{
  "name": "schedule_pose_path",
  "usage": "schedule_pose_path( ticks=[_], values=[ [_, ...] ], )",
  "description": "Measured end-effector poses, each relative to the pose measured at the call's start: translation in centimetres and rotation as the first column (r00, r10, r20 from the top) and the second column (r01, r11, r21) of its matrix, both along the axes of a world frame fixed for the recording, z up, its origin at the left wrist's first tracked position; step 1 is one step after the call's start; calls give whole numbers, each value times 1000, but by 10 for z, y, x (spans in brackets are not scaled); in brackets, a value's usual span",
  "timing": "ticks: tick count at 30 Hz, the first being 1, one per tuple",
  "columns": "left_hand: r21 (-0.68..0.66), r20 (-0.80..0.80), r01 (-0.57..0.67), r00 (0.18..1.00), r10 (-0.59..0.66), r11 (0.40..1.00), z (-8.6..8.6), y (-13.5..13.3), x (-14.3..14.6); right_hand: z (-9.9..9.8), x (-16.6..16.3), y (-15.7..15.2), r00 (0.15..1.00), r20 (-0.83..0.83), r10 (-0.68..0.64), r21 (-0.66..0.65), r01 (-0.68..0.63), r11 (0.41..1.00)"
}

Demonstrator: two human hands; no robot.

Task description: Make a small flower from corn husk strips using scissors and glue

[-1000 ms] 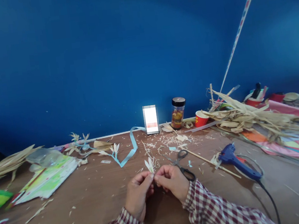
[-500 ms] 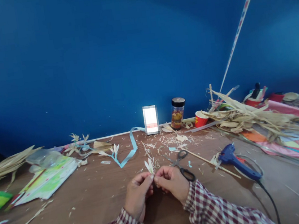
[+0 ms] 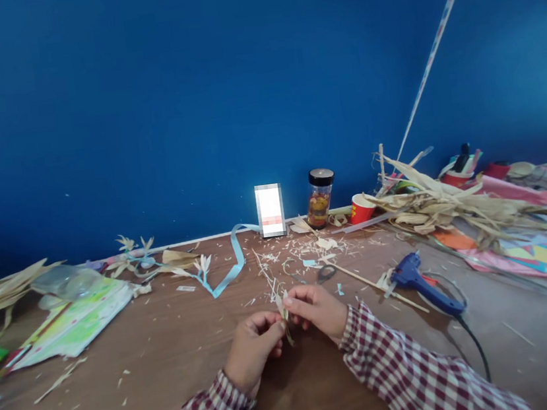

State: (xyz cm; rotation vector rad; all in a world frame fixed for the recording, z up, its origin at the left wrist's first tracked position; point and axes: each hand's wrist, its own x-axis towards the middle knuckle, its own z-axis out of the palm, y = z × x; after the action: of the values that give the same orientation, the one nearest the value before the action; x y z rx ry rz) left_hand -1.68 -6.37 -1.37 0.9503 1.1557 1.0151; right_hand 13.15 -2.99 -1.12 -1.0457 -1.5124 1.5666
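Both hands meet low in the middle of a brown table. My left hand and my right hand each pinch a small pale dried-leaf flower between thumb and fingertips. Its petals point up between the hands and a thin stem end hangs down under them. Black-handled scissors lie just behind my right hand. A blue glue gun rests to the right, its black cord running toward me.
Dried husk strips are heaped at the right over coloured paper. A red cup, a black-lidded jar and a pale blue ribbon sit by the blue wall. Green paper sheets lie at the left. Shavings litter the middle.
The view has shifted slightly. My right hand has risen above the left, and the small flower now sits tilted between the two pinches, with less of its petals showing.
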Motion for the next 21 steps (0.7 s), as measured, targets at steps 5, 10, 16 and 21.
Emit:
schedule_pose_path(
  ticks=[5, 10, 16, 21],
  values=[
    [25, -61, 21, 998, -19, 999, -1, 2, 0, 1, 3, 0, 997, 68, 32, 21, -34, 999],
    [1, -77, 15, 997, -14, 1000, -4, 3, -1, -1, 4, 0, 998, 51, 23, 23, -24, 999],
    [-66, -27, 11, 1000, -13, 998, -3, 1, 1, 2, 3, -1, 997, 67, 31, 33, -34, 999],
    [-57, -12, 48, 999, -49, 997, -7, 2, 0, 6, 3, -3, 996, 78, 31, 45, -35, 998]
  ],
)
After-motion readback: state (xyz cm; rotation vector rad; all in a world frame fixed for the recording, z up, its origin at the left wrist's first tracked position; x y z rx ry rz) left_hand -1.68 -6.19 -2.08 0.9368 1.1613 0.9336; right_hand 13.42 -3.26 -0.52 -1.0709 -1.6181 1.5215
